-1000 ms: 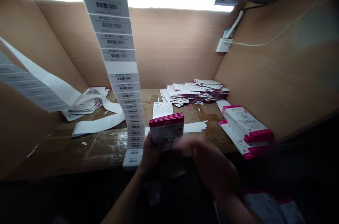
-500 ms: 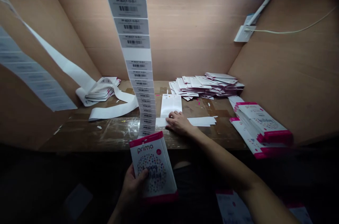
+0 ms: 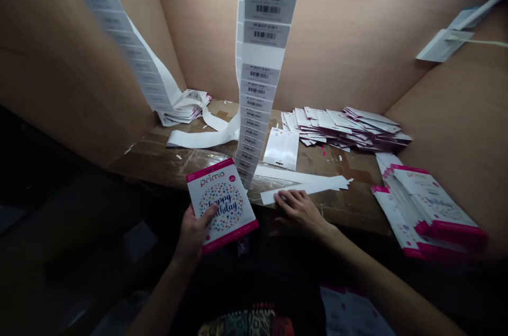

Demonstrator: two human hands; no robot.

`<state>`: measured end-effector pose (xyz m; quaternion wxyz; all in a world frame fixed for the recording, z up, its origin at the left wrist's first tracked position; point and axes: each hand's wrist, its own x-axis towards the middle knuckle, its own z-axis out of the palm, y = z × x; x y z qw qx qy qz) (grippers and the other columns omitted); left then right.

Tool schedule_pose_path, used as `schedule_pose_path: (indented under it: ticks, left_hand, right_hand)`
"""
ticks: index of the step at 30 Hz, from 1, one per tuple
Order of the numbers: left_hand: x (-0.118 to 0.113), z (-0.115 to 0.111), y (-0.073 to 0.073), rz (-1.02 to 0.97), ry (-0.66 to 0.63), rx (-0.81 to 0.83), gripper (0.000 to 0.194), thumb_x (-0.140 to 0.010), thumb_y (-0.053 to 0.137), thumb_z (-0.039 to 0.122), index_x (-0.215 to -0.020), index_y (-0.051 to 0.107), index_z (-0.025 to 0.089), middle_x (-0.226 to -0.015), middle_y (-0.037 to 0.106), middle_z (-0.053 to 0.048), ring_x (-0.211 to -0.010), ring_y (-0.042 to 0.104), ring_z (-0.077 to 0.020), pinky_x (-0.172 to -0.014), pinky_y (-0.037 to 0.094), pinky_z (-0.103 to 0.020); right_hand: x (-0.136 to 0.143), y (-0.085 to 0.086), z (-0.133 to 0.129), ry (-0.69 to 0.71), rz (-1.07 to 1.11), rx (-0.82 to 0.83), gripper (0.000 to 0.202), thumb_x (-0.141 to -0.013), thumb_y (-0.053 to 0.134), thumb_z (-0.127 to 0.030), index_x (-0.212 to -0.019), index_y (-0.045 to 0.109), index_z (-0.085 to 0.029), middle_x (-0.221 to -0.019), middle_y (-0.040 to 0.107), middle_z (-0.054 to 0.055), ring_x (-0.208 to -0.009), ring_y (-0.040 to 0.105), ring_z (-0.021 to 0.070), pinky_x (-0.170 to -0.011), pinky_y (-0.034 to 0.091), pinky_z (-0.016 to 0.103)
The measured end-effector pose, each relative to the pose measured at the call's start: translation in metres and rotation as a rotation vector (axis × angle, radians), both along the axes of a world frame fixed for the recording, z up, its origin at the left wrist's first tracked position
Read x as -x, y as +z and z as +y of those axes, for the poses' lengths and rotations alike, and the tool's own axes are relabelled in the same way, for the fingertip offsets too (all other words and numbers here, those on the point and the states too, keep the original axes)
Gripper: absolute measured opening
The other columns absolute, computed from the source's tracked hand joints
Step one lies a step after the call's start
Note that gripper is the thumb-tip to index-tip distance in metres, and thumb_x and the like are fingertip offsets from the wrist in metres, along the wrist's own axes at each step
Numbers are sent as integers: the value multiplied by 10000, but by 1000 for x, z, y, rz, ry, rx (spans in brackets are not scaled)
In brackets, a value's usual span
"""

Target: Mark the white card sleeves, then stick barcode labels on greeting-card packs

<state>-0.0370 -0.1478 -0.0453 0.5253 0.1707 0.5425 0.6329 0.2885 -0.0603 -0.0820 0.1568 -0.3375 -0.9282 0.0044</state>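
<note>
My left hand grips a pink-and-white "prima happy birthday" packet, thumb across its printed front. The packet is held face up before the table edge. My right hand rests at that edge, fingertips on a loose white paper strip and thumb apart. Beyond the strip, a single white packet lies back side up. Between my hands and the back wall hangs a long band of grey barcode labels, its lower end behind the held packet's top corner.
A spread pile of packets lies at the back right. More pink-edged packets are stacked at the right edge. At the back left, label backing curls beside another packet stack. Wooden walls enclose the table.
My right hand has come off the white packet and moved toward me, and a paper strip now lies angled under its fingers. The left-hand packet is tilted differently. The view has turned.
</note>
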Motion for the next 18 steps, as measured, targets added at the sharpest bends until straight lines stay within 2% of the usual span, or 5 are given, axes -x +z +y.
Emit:
schedule_pose_path:
  ticks: [4,8,12,14,18]
  left_hand:
    - [1,-2,0,-7,8,-9,697,-650,1002,350,-1223,655,158,-1118,818,-140,-930,814,-349,-807,689,-494]
    - [-16,-5,5,35,-111,-76,731,-676,992,414,-1256,642,140,-1157,808,-166,-1008,800,-373,-862,675,-517]
    - [-36,-7,16,115,-248,-146,724,-705,970,446,-1275,646,140,-1170,806,-172,-1054,786,-378,-878,668,-503]
    - [-44,-9,22,144,-289,-166,692,-726,954,457,-1267,656,145,-1144,812,-163,-1030,790,-368,-863,670,-488]
    - [-51,-12,29,154,-312,-195,637,-769,925,421,-1286,657,163,-1170,808,-153,-1013,793,-346,-851,674,-466]
  right_hand:
    - [-13,-14,-26,4,345,41,272,-1053,524,-247,-1134,778,-301,-1066,791,102,-976,713,309,-892,512,505]
    - [-2,31,-19,-193,686,133,266,-1075,517,-374,-971,733,-259,-774,705,48,-710,645,243,-735,506,413]
    - [32,87,-8,-40,433,462,433,-1069,549,-508,-757,653,-227,-615,556,-15,-551,455,142,-557,332,294]
    - [51,101,-5,15,266,423,499,-1059,569,-530,-672,612,-218,-597,551,-5,-549,434,136,-568,278,300]
    - [75,106,-4,-83,99,192,506,-1046,597,-565,-675,613,-221,-671,632,50,-608,495,173,-635,296,328]
